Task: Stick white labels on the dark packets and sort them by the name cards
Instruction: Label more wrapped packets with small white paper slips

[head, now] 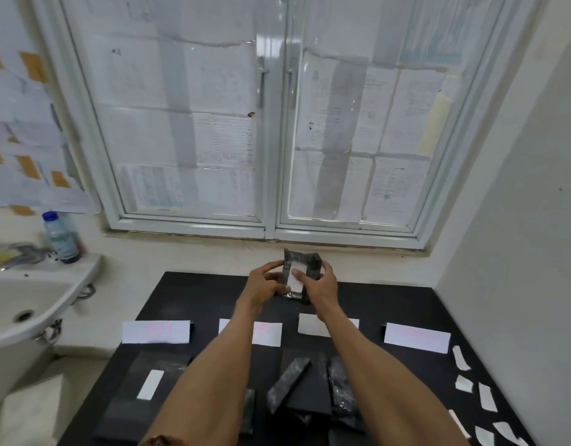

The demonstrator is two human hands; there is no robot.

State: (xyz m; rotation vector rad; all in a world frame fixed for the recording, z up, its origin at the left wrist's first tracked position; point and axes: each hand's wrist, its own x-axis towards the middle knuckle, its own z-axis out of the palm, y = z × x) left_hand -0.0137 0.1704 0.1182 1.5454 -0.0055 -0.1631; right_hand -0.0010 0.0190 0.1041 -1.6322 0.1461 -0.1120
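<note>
Nearest me on the black table (390, 304), a labelled packet (150, 384) lies at the left with its white strip on top. At least two bare packets (289, 379) sit in the middle, and loose labels (487, 397) wait along the right edge. I judge the job to be early: one labelled, one in hand, several to go. The finished one lies in front of the leftmost of the name cards (155, 331), though their pink writing is too blurred for me to confirm the match. Beyond the cards, raised over the far part of the table, is the held packet (305, 262), dark, glossy and crinkled, with a white label (294, 281) on its face. My left hand (265, 281) curls round its left edge. My right hand (322, 284) wraps the right edge, thumb pressing the label flat.
</note>
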